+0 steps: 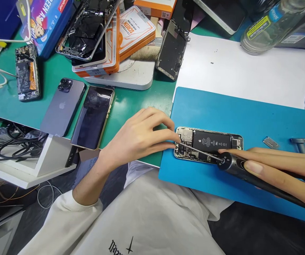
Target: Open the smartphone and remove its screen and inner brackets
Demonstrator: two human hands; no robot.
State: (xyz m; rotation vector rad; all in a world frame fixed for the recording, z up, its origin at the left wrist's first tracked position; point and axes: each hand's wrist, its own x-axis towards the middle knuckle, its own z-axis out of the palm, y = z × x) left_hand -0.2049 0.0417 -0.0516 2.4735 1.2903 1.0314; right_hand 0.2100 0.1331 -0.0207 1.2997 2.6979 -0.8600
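An opened smartphone (pixel 212 141) lies on the blue mat, its black battery and inner parts showing. My right hand (pixel 282 166) is closed round a black electric screwdriver (pixel 230 162). The driver's thin bit slants across the phone, and its tip is at the phone's left end. There, my left hand (pixel 144 131) has its fingers drawn together, with the fingertips touching the phone's end beside the bit tip. Anything small between those fingertips is hidden.
Right of the phone are a small metal piece (pixel 270 142) and a grey metal tool (pixel 299 143). White paper (pixel 242 71) and a glass jar (pixel 266 28) lie behind. Leftward are two phones (pixel 63 106), a disassembled phone (pixel 27 72) and stacked orange-white boxes (pixel 136 30).
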